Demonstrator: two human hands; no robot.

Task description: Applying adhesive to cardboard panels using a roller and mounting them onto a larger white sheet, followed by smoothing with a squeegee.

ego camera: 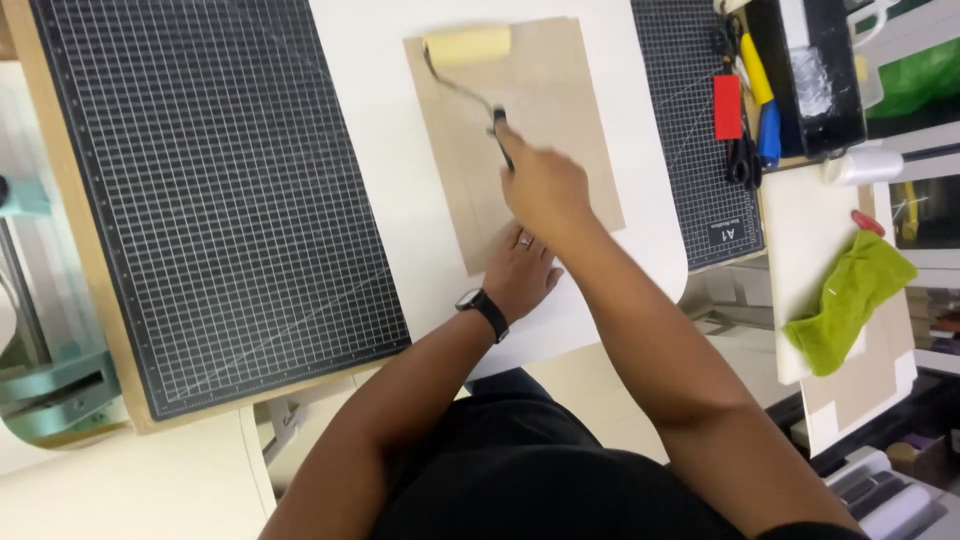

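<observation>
Roller lay at the top centre of the frame on brown board, above our right hand, which clenched its handle. Our left hand pressed flat, fingers spread, on the board's lower edge, over white sheet.

Pale yellow roller; tan board; black gridded mat; green, perhaps fuzzy, cloth.

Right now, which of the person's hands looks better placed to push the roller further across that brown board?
Probably the right hand: it grips the foam roller by its handle, with the roller head at the brown board's far edge. The left hand lies flat at the board's near edge, pinning it.
</observation>
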